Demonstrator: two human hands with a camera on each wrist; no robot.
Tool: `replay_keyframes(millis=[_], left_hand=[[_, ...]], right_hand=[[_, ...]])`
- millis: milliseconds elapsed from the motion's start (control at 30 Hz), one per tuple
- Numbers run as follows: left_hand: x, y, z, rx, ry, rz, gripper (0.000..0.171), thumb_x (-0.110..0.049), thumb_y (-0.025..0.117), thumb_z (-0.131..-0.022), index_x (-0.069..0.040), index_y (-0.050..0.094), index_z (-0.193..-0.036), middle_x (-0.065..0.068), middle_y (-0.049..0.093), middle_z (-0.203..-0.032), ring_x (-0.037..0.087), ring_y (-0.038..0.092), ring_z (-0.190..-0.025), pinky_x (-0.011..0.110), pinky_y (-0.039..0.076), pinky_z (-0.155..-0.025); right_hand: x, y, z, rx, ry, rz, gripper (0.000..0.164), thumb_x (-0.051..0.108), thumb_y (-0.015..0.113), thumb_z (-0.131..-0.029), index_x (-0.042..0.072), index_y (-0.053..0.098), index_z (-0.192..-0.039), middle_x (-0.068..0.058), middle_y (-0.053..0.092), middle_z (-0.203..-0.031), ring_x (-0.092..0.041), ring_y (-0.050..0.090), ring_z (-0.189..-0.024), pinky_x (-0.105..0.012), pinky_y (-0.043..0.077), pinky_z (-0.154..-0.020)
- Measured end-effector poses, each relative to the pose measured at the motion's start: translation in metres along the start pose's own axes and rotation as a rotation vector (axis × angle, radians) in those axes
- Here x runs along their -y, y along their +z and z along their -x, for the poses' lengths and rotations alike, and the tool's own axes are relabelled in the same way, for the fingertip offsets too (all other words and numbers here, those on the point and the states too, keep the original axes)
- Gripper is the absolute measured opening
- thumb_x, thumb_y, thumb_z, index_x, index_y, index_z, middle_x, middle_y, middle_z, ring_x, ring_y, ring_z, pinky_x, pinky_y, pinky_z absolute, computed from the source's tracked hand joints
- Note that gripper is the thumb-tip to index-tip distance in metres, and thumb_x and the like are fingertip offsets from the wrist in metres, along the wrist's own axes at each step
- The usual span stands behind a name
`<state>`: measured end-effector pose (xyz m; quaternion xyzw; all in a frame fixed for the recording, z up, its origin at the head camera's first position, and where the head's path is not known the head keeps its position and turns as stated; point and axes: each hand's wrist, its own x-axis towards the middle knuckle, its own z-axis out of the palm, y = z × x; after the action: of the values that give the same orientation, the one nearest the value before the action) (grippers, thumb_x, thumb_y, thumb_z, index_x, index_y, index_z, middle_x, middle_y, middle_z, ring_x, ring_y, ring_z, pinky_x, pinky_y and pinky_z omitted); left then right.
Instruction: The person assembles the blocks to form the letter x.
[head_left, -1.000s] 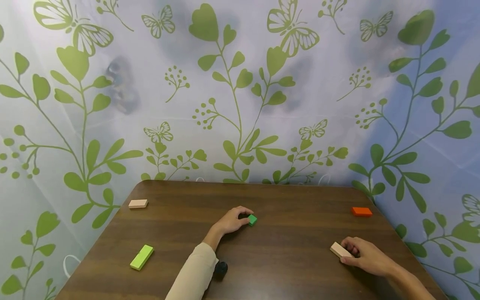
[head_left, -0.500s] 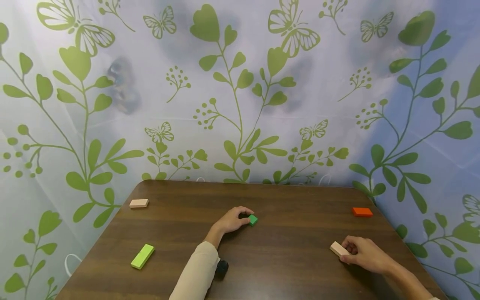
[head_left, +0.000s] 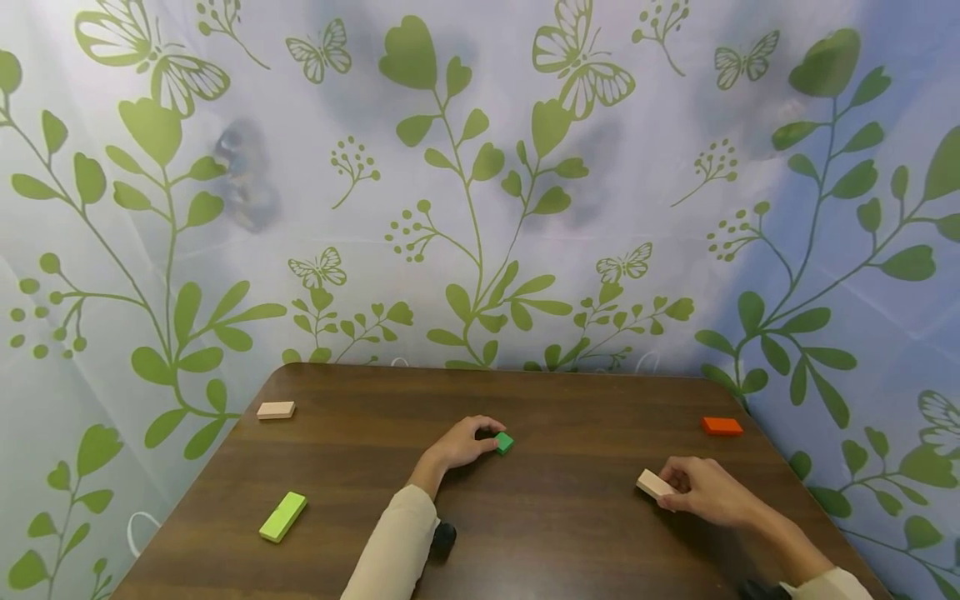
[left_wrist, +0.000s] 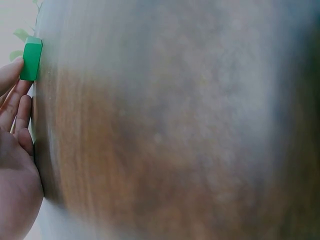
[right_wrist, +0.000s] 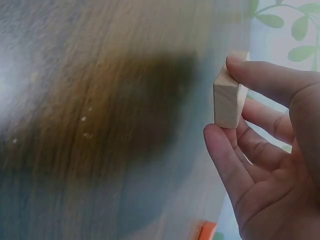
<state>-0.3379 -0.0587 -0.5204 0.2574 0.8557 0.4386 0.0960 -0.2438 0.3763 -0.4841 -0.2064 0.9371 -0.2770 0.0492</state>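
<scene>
Near the middle of the table, my left hand (head_left: 461,442) pinches a green wooden block (head_left: 504,442) between thumb and fingers. In the left wrist view the green block (left_wrist: 31,60) shows at the left edge, with the thumb against it. My right hand (head_left: 705,490) grips one end of a plain wooden block (head_left: 656,484) on the right side of the table. The right wrist view shows the plain block (right_wrist: 228,100) between the thumb above and the fingers below, with a shadow on the table beside it.
On the dark brown table (head_left: 555,533) lie a lime-green block (head_left: 283,517) at the left, another plain wooden block (head_left: 276,410) at the back left, and an orange block (head_left: 722,427) at the back right. A patterned cloth (head_left: 480,167) hangs behind the table.
My right hand has moved left and slightly away from me, carrying the plain wooden block with it. The left hand and the green block stay in place.
</scene>
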Motion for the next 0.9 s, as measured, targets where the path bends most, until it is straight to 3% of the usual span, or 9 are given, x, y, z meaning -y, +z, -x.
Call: replay_keyframes(millis=[900], left_hand=[[0.002, 0.000, -0.003, 0.003, -0.026, 0.017, 0.028, -0.013, 0.066, -0.103, -0.007, 0.069, -0.131, 0.009, 0.063, -0.130, 0.035, 0.052, -0.130, 0.054, 0.040, -0.108]], right_hand=[[0.021, 0.003, -0.029, 0.028, -0.053, 0.029, 0.023, 0.027, 0.087, -0.085, 0.014, 0.070, -0.095, 0.010, 0.057, -0.076, -0.005, 0.051, -0.067, -0.026, 0.044, -0.059]])
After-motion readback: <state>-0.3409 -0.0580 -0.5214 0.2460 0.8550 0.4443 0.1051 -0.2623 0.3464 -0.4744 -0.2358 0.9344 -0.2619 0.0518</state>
